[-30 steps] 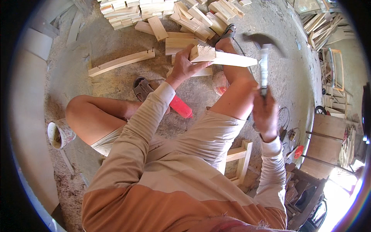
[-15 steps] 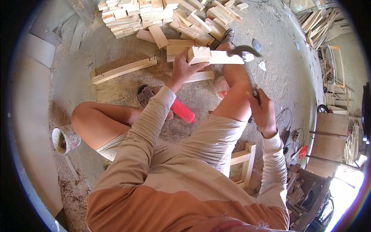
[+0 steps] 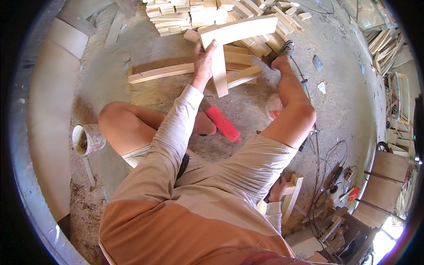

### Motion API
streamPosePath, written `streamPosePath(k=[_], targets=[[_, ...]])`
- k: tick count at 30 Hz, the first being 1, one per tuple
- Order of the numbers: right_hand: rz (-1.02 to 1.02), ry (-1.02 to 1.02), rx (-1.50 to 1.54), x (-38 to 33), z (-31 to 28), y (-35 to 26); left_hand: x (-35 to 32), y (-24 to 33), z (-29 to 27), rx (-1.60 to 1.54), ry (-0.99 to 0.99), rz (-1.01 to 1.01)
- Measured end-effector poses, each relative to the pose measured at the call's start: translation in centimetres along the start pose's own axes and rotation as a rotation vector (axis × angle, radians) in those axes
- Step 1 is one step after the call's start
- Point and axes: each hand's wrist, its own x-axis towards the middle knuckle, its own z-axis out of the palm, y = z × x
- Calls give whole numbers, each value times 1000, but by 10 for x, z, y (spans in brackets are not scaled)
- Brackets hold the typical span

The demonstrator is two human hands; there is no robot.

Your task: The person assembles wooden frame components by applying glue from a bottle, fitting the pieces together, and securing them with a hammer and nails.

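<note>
On a dusty concrete floor (image 3: 338, 101), a person is sitting with knees apart, facing stacked short timber boards (image 3: 170, 20). Nearer, an L-shaped pair of pale timber pieces (image 3: 240, 30) is hanging in front of the stack, one arm pointing right, the other toward the person. The left hand (image 3: 204, 62) is closing firmly around it just below the corner. The right hand (image 3: 278, 189) is reaching down past the right thigh beside a small wooden frame (image 3: 291, 201); the thigh is partly hiding it, so whether it is gripping anything cannot be told

The long arm could be twisting the joint or tipping the piece, since only one hand is supporting it near the corner

Half a second earlier, the right hand was holding a hammer over the timber; now no hammer is showing, and the timber is facing up with both arms visible
</note>
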Motion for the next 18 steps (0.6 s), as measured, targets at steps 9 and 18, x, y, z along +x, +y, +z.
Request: streamPosePath(k=[9,18], targets=[[-160,240,-686,90,-8,-12,19,86,-12,-177,23,102],[-732,-72,232,100,77,-356,18,96,-63,-532,-9,48]])
